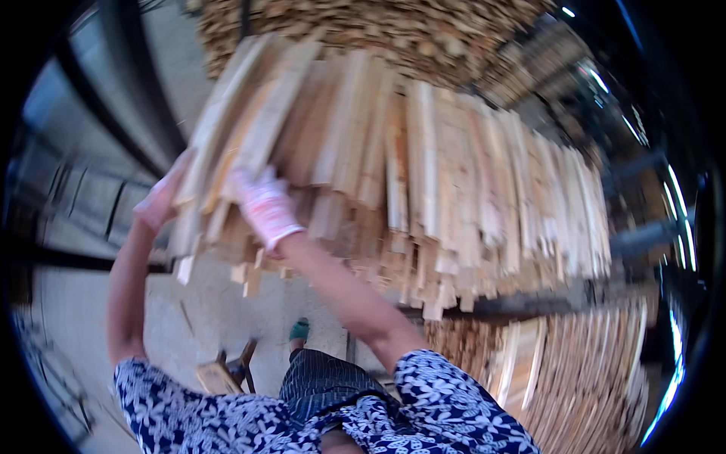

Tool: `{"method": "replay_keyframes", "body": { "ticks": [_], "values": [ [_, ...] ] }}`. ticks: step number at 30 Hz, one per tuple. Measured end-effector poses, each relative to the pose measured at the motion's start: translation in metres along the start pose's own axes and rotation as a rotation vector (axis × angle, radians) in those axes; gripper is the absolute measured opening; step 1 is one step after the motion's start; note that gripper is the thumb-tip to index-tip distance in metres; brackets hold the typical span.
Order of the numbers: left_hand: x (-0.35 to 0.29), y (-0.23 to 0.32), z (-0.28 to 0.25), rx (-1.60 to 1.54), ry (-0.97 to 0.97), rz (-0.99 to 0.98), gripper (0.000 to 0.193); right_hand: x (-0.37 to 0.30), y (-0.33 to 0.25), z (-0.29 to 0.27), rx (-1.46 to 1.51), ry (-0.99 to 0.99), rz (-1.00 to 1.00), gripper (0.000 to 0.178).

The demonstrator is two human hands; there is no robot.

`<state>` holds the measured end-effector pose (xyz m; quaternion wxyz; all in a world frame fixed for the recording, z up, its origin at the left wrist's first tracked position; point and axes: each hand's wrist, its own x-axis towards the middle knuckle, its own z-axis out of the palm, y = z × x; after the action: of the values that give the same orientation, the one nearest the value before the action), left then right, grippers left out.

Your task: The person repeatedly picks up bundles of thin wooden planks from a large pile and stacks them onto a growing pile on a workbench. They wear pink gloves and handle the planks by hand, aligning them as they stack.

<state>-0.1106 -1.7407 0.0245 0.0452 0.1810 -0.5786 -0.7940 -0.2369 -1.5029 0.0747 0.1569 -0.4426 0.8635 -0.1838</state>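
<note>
Where gloved hands (263,206) touch, long pale wooden slats (276,106) lie stacked.

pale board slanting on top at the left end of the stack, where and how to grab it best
Probably by its near end, coming from the person's side: the pale board is long and narrow, lies on top of the stack and its near end points toward the person, beside the right hand. Blur hides whether the fingers touch it.

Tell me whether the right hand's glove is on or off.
On: the pale pinkish glove covers the right hand, and bare forearm shows beyond its cuff.
</note>
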Motion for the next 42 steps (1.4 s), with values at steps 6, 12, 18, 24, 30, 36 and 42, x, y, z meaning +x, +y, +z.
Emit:
{"method": "replay_keyframes", "body": {
  "ticks": [6,12,18,24,30,36,42],
  "values": [
    [0.018,-0.005,-0.017,-0.315,0.112,-0.295,0.075,0.011,0.01,0.004,0.828,-0.083,0.446,0.114],
    [0.006,0.003,0.009,-0.199,0.263,-0.134,0.069,0.009,-0.016,-0.006,0.697,-0.038,0.388,0.108],
    [-0.006,0.006,0.038,-0.241,0.058,-0.322,0.081,-0.026,0.002,-0.051,0.742,-0.09,0.424,0.11],
    [-0.007,-0.02,0.019,-0.189,0.071,-0.246,0.08,-0.031,0.014,-0.036,0.793,-0.11,0.444,0.113],
    [0.021,-0.051,-0.009,-0.327,0.216,-0.22,0.074,-0.016,-0.007,-0.035,0.687,-0.174,0.554,0.113],
    [0.033,-0.073,-0.031,-0.366,0.093,-0.04,0.064,-0.014,-0.019,-0.03,0.573,-0.112,0.449,0.108],
    [-0.053,-0.056,0.067,-0.295,0.258,-0.161,0.077,-0.066,0.015,0.001,0.388,-0.16,0.154,0.057]
  ]
}}
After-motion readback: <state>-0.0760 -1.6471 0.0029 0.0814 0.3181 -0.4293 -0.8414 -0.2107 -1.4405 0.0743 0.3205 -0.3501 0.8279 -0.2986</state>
